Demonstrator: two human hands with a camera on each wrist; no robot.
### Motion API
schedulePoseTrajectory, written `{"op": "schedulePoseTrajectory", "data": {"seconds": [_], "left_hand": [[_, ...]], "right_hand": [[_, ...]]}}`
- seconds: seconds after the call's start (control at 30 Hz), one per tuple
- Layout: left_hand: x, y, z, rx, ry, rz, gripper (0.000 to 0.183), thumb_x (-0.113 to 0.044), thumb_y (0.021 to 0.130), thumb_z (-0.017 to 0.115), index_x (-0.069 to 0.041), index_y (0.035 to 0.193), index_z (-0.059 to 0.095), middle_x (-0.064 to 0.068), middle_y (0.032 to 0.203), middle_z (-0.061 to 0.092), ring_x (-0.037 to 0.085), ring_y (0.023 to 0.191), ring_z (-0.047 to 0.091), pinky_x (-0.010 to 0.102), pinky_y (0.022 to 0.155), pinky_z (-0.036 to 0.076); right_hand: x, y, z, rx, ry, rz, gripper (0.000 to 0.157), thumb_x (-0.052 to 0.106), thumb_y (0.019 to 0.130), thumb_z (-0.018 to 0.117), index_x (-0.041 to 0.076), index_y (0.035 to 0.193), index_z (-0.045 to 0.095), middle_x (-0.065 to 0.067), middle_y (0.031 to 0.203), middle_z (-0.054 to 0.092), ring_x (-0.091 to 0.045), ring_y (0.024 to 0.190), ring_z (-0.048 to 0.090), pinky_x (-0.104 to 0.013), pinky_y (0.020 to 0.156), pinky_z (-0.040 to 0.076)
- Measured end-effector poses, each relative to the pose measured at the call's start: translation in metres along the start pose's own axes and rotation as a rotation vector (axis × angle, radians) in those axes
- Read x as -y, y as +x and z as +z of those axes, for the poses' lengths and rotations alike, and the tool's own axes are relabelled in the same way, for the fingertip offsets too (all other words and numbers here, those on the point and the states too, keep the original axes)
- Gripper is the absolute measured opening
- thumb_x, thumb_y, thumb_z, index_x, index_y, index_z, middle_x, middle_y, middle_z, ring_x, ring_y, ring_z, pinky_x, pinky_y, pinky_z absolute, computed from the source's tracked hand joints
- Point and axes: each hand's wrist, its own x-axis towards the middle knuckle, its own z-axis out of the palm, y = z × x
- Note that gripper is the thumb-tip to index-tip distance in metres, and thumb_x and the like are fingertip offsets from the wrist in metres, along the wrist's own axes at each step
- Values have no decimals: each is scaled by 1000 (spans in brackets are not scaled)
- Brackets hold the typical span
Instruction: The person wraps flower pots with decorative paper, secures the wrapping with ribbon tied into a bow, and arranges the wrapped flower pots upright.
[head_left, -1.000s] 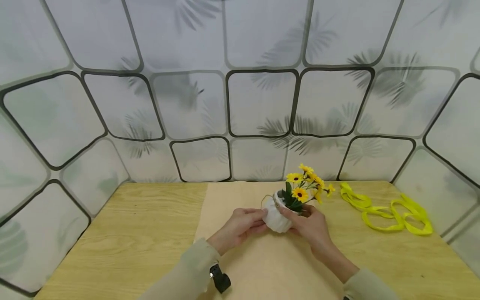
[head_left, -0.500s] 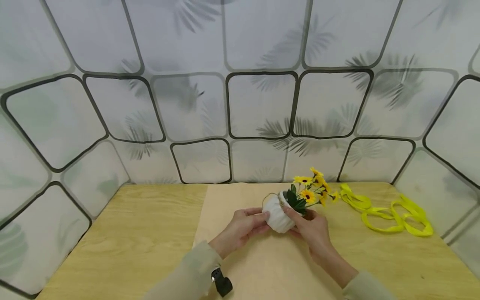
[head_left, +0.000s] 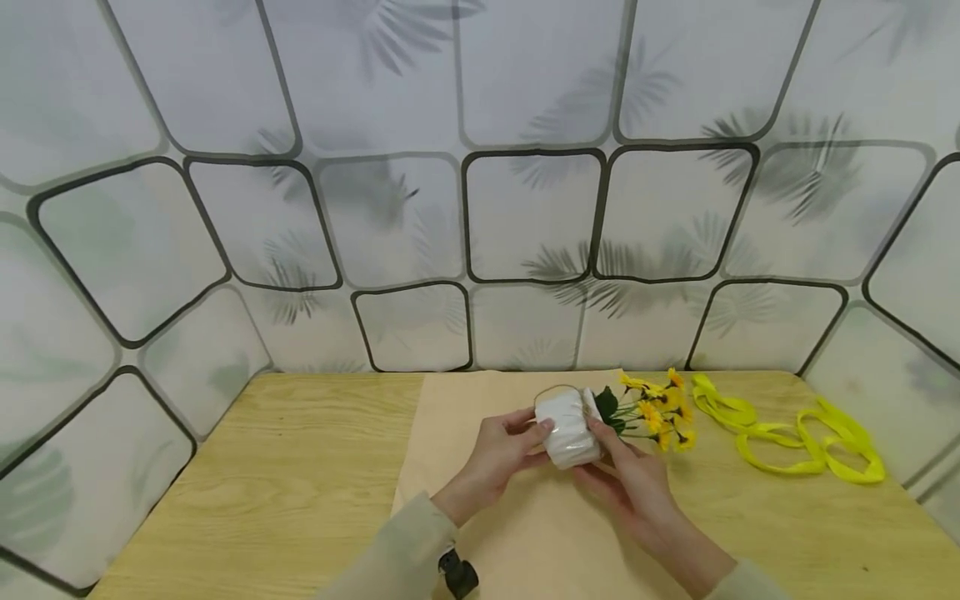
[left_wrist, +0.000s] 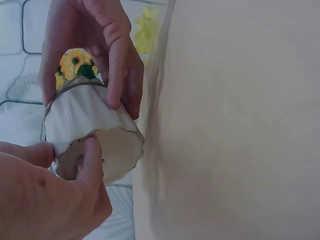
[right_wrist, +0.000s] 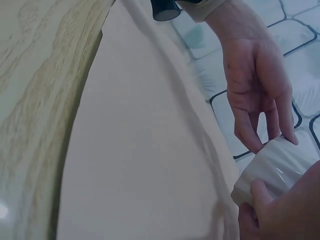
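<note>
Both hands hold a white ribbed flowerpot [head_left: 566, 429] tipped on its side over the mat. Artificial yellow flowers [head_left: 660, 410] with green leaves point to the right from its mouth. My left hand [head_left: 498, 458] grips the base end; in the left wrist view its thumb is outside and a fingertip presses the hollow underside [left_wrist: 122, 150]. My right hand [head_left: 633, 487] grips the pot near its mouth, thumb on the near side. A thin cord [left_wrist: 95, 83] circles the neck, and a loop of it stands up behind the pot in the head view.
A beige mat [head_left: 525, 542] covers the middle of the wooden table [head_left: 315, 467]. Loops of bright yellow ribbon [head_left: 780, 450] lie at the right, close to the flowers. A patterned curtain [head_left: 532, 217] encloses the back and sides.
The pot has tipped further to the right between the hands, so the flowers have swung from leaning upward to lying nearly level. The head view has shifted slightly.
</note>
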Motion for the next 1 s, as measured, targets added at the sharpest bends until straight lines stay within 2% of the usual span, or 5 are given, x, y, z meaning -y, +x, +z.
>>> {"op": "schedulePoseTrajectory", "data": {"seconds": [0.17,0.27,0.53,0.77,1.0], "left_hand": [[-2,0,6,10,10,28,45,-10,100,66,9,139,57,24,122,68,20,101,71,42,92,60],[-2,1,8,10,22,34,44,-9,99,67,9,139,58,22,119,70,18,98,71,42,91,61],[-3,2,11,-18,34,25,48,-9,98,69,8,141,56,17,112,70,15,93,70,39,88,62],[-3,2,13,-27,54,8,51,-10,96,71,7,142,56,17,113,70,16,94,70,39,89,61],[-1,3,11,-30,85,-1,49,-12,96,72,4,140,59,18,117,72,19,100,71,42,90,61]], "right_hand": [[2,-2,-6,50,64,38,38,32,102,65,7,130,58,-7,106,65,-19,96,71,-32,89,60],[3,-3,-9,74,69,56,33,32,104,61,10,128,58,-8,109,64,-18,98,70,-31,91,60],[3,-1,-10,101,76,95,39,38,104,59,12,131,51,-8,110,61,-16,99,68,-28,93,59],[2,0,-14,96,68,127,57,42,103,60,7,143,39,-7,107,62,-14,96,69,-26,92,59],[-1,1,-15,109,103,140,53,39,104,59,7,142,39,-10,111,58,-17,99,69,-29,96,58]]}}
